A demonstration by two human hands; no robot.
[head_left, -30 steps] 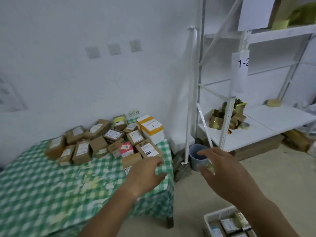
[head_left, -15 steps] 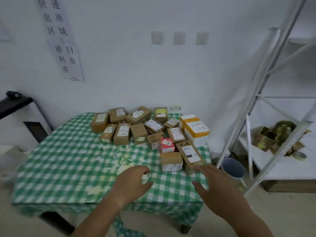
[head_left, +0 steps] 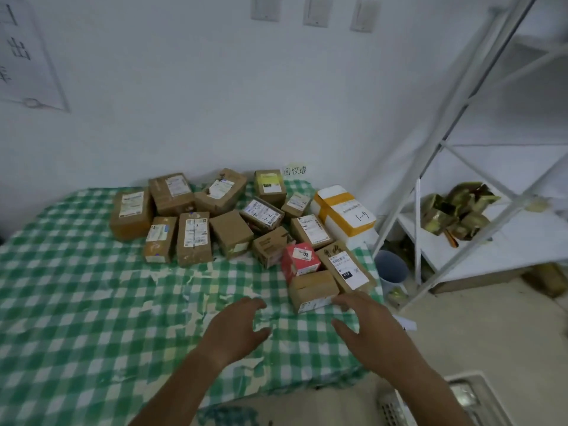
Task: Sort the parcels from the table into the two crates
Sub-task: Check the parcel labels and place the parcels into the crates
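Observation:
Several brown cardboard parcels lie clustered at the far side of the table with the green checked cloth (head_left: 76, 302). Nearest is a small brown parcel (head_left: 312, 289), with a red box (head_left: 299, 261) marked 03 behind it and a long labelled parcel (head_left: 345, 267) to its right. A white and yellow box (head_left: 344, 212) marked 1-9 stands at the far right. My left hand (head_left: 236, 329) hovers open above the cloth, just left of the nearest parcel. My right hand (head_left: 368, 329) is open, its fingertips at that parcel's front right corner. A white crate (head_left: 479, 395) shows at bottom right.
A white metal shelf rack (head_left: 461, 124) stands right of the table, with crumpled gold packaging (head_left: 455, 210) on its lower shelf. A grey bucket (head_left: 392, 269) sits on the floor between table and rack. A paper notice (head_left: 24, 56) hangs on the wall at left.
The view has swung left and moved closer to the table. Both hands have come forward over the cloth toward the nearest brown parcel; neither holds anything.

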